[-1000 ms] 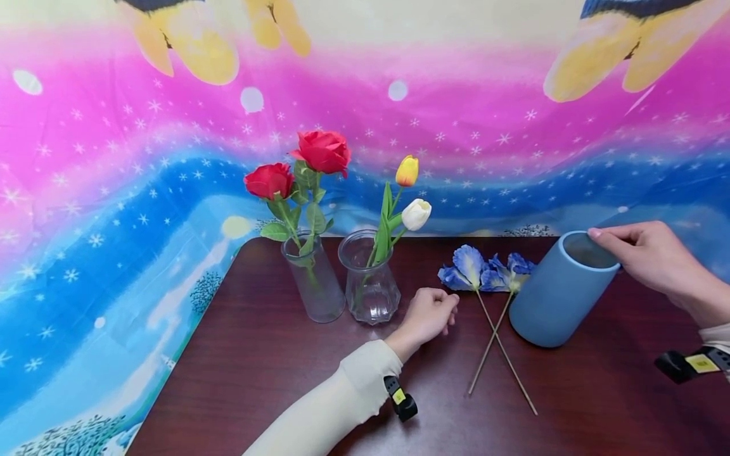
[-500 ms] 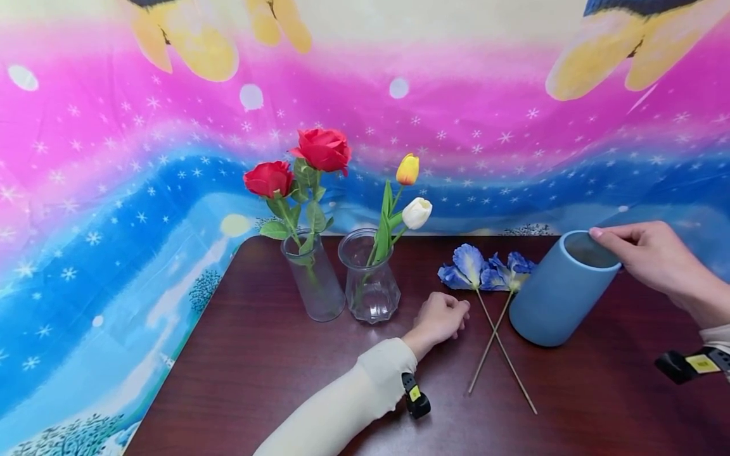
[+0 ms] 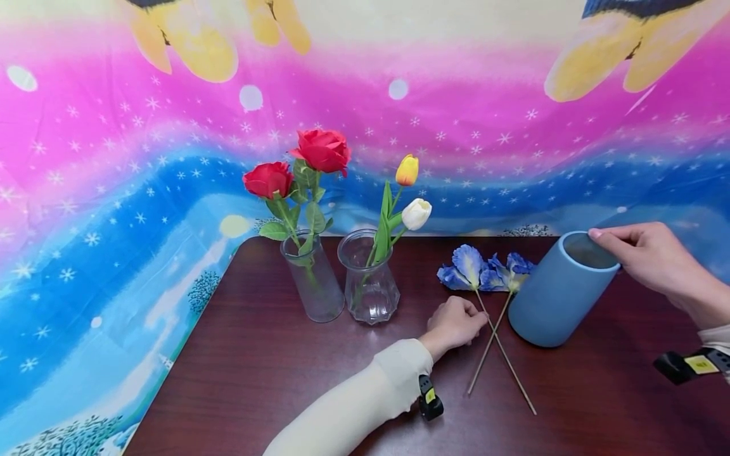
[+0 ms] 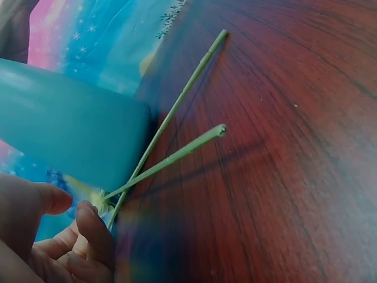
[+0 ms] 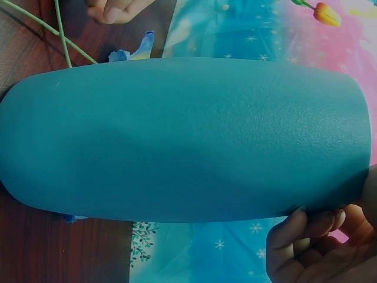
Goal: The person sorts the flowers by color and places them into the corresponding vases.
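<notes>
Two artificial blue flowers (image 3: 469, 266) lie on the table, their bare brown stems (image 3: 516, 376) crossing. My left hand (image 3: 454, 322) is just left of the crossing, close to one stem. In the left wrist view a gap shows between the thumb (image 4: 54, 198) and the bent fingers, with the stems (image 4: 177, 113) beyond them. At the right stands a blue vase (image 3: 559, 297), which looks tilted in the head view. Its rim is pinched by my right hand (image 3: 656, 256), thumb at the mouth; in the right wrist view the fingers (image 5: 288, 227) lie against the vase's outside.
Left of the flowers, a clear flared vase (image 3: 373, 294) holds a yellow tulip (image 3: 407, 170) and a white tulip (image 3: 416, 214). Beside it, a frosted glass vase (image 3: 315, 288) holds two red roses (image 3: 322, 152). A printed cloth (image 3: 456, 126) hangs behind the dark wooden table (image 3: 239, 373).
My left hand has moved right, away from the clear vase and up to the crossed stems. My right hand and the blue vase have stayed in place.
</notes>
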`<state>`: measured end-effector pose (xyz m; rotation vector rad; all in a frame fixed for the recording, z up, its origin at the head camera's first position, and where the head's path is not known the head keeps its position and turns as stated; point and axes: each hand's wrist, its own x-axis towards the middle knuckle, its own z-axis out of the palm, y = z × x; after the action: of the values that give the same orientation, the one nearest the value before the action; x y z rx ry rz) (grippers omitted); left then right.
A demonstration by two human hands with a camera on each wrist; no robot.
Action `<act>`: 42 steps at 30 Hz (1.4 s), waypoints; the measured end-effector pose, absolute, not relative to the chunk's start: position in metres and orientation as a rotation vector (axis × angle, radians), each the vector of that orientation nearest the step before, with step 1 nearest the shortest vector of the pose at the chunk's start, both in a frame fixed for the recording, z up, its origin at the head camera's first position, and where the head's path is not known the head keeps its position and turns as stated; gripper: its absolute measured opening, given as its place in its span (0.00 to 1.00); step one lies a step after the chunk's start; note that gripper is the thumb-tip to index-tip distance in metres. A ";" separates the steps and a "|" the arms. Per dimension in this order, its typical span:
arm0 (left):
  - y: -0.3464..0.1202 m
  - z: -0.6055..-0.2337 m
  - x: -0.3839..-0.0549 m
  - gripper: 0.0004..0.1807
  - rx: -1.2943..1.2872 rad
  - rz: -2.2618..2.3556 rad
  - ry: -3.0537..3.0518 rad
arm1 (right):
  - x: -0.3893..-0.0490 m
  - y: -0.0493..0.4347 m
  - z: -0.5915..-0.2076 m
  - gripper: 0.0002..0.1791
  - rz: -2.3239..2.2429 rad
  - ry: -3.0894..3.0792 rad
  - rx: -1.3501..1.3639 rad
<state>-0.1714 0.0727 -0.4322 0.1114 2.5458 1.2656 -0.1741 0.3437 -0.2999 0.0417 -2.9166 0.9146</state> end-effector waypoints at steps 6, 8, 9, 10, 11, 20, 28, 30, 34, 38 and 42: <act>0.079 -0.430 -0.174 0.22 0.119 1.204 2.604 | -0.173 0.341 -0.296 0.32 0.910 -2.934 0.029; 0.080 -0.432 -0.176 0.26 0.112 1.181 2.618 | -0.173 0.340 -0.296 0.32 0.909 -2.939 0.028; 0.081 -0.433 -0.177 0.28 0.107 1.171 2.624 | -0.173 0.340 -0.296 0.32 0.909 -2.943 0.026; 0.082 -0.435 -0.179 0.29 0.099 1.161 2.629 | -0.172 0.340 -0.296 0.32 0.908 -2.945 0.026; 0.082 -0.436 -0.180 0.30 0.092 1.152 2.632 | -0.173 0.340 -0.296 0.32 0.910 -2.946 0.026; 0.089 -0.440 -0.185 0.27 0.046 1.052 2.644 | -0.173 0.340 -0.297 0.32 0.918 -2.939 0.032; 0.094 -0.441 -0.185 0.24 -0.008 1.058 2.622 | -0.173 0.340 -0.297 0.32 0.915 -2.948 0.028; 0.095 -0.441 -0.185 0.23 -0.027 1.079 2.608 | -0.173 0.340 -0.296 0.32 0.911 -2.947 0.029; 0.097 -0.440 -0.186 0.22 -0.063 1.126 2.566 | -0.173 0.341 -0.296 0.31 0.909 -2.936 0.036; 0.098 -0.440 -0.186 0.21 -0.085 1.162 2.525 | -0.173 0.341 -0.297 0.32 0.917 -2.933 0.035; 0.097 -0.441 -0.185 0.19 -0.092 1.192 2.538 | -0.172 0.340 -0.297 0.33 0.928 -2.934 0.031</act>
<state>-0.1855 0.0974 -0.4414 -0.0920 2.5379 1.1917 -0.1722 0.3397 -0.2973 0.0313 -2.9341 0.9283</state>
